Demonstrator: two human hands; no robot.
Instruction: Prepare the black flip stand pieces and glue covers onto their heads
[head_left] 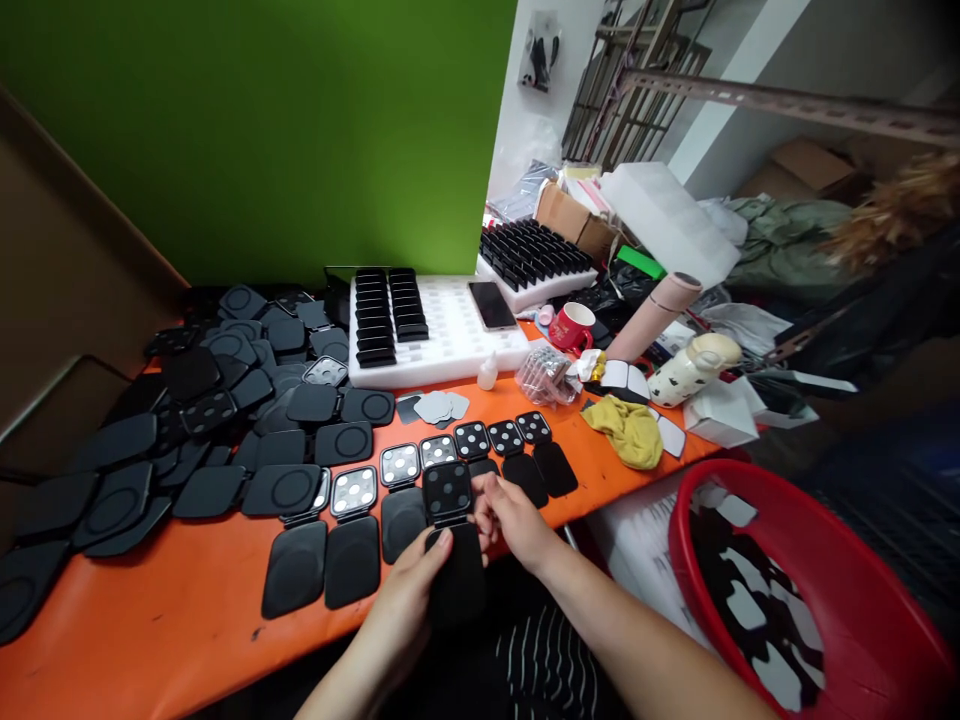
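My left hand grips the lower panel of an open black folding charger, thumb on its face. The charger's raised upper panel carries round dots. At its right edge is my right hand, fingers curled together; whatever they pinch is hidden. On the orange table behind, a row of opened folding chargers lies with dotted panels up, some covered in silver. Thin grey plates lie loosely stacked behind that row.
Many black folding chargers are heaped at left. A white foam tray holds black units and a phone. At right are a yellow cloth, a red mug, bottles and a red basin with scraps.
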